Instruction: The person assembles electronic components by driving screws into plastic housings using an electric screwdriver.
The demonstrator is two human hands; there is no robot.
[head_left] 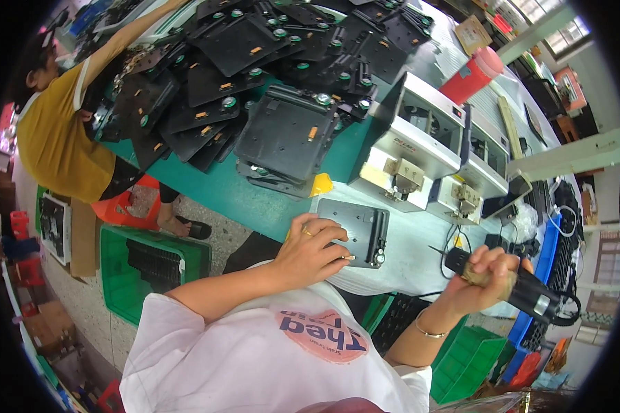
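Observation:
A flat dark plate (360, 221) with a black roller bar along its right side lies on the pale work surface in front of me. My left hand (315, 248) rests over its left part, fingers bent and drawn together. At the fingertips is a tiny light spot, too small to name. My right hand (486, 281) is wrapped around a black electric screwdriver (530, 296) with a yellowish band at the grip. The tool is held in the air to the right, its thin bit pointing left, apart from the plate.
Similar black plates are stacked (282, 131) and heaped (207, 89) on the green tabletop (217, 196). Two metal box-shaped machines (410, 141) stand beyond the plate, near a red bottle (472, 74). A co-worker in yellow (65, 134) reaches across at left. Green crates (110, 275) sit below.

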